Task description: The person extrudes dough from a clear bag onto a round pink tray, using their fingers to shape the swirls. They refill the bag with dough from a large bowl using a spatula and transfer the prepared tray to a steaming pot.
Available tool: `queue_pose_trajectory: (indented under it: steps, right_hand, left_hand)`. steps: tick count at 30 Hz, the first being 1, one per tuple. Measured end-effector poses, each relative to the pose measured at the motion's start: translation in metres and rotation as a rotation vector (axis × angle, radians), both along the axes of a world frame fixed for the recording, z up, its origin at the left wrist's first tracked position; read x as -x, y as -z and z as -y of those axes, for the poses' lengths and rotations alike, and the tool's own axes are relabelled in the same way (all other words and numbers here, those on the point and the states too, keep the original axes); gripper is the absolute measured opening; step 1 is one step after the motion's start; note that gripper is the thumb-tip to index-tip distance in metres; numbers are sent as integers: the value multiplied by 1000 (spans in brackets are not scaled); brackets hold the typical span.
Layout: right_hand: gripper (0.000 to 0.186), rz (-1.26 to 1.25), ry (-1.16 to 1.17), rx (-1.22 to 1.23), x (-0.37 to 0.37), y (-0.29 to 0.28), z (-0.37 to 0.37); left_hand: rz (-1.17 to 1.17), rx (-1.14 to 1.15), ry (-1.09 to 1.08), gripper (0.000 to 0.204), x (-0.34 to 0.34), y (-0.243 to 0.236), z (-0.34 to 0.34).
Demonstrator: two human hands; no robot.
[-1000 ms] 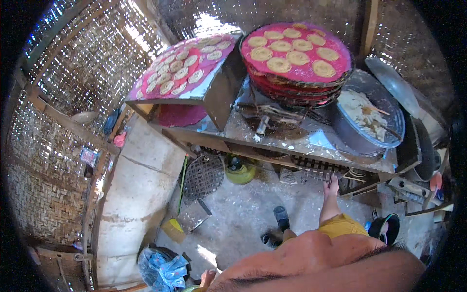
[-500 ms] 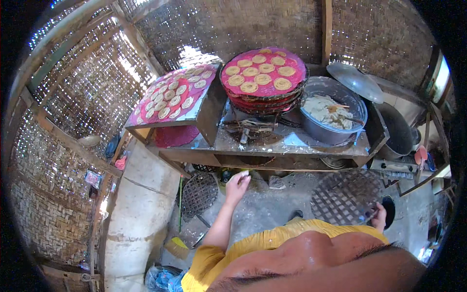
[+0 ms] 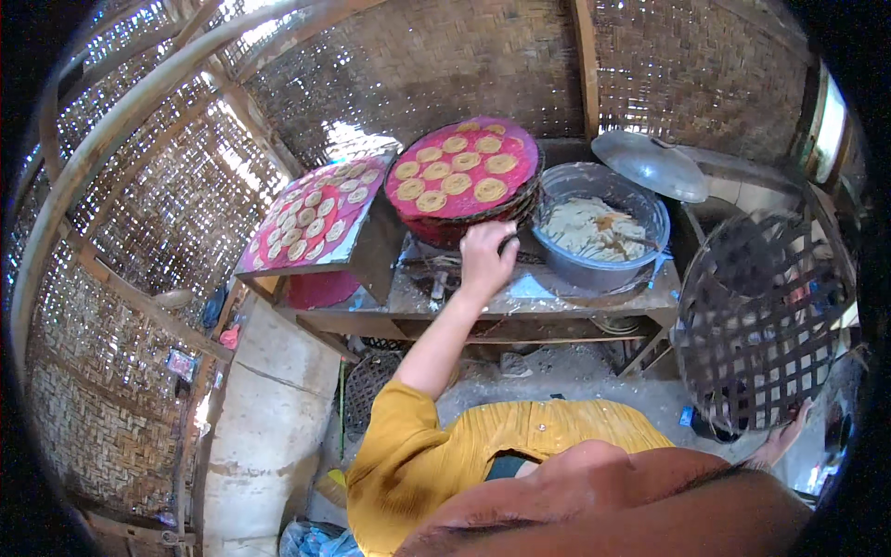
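Observation:
My left hand point(image 3: 487, 264) reaches to the front of a stack of round woven trays point(image 3: 527, 206), its fingers curled at the rim. A dark bit shows by the thumb; what the fingers hold, if anything, is hidden. Pink sheeting with coiled dough rounds point(image 3: 456, 184) covers the top tray. Out to the right, my right hand point(image 3: 790, 436) grips the lower edge of an open-lattice woven tray point(image 3: 763, 345), which is raised and tilted beside the bench and carries nothing.
A grey tub point(image 3: 603, 269) of pale dough with a stirring stick stands right of the stack, a metal lid point(image 3: 650, 167) behind it. More coils lie on a pink-covered wooden stand point(image 3: 376, 265) at left. Another lattice tray point(image 3: 371, 385) rests on the floor under the bench point(image 3: 557, 302).
My left hand has moved forward from below the bench to the stack's front. My right hand has lifted the lattice tray up and to the right. The view has shifted slightly.

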State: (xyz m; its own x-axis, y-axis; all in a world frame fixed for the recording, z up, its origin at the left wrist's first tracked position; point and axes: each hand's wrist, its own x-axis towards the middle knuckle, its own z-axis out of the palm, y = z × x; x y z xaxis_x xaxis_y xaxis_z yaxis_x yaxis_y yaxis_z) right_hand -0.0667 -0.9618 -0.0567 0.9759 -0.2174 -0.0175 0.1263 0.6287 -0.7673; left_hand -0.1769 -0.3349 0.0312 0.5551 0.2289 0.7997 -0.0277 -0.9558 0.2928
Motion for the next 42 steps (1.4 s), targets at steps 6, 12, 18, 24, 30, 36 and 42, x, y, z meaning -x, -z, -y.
queue_pose_trajectory:
  steps: [6,12,18,24,30,36,42]
  right_hand:
    - [30,150,-107,-37,-46,20,-49]
    - [28,48,-174,-111,-42,-25,-124]
    - [31,11,-218,-69,-22,-41,-160]
    - [29,-9,-496,-76,-26,-76,-247]
    - [24,-67,-766,-107,-55,-74,-374]
    - [19,-112,-981,-305,-53,-71,-517]
    - [19,-67,-1055,-422,-56,-47,-562]
  left_hand:
    - [-146,-187,-306,24,-117,-32,-40]
    - [-523,-395,-423,28,-169,-19,-65]
    - [-677,-432,-360,34,-176,-23,-66]
    - [-499,-389,-329,41,-171,-38,-93]
    - [-364,-225,-295,43,-153,-88,-112]
    - [-328,-281,-188,46,-146,-105,-88]
    - [-422,-411,203,51,-73,-93,-26]
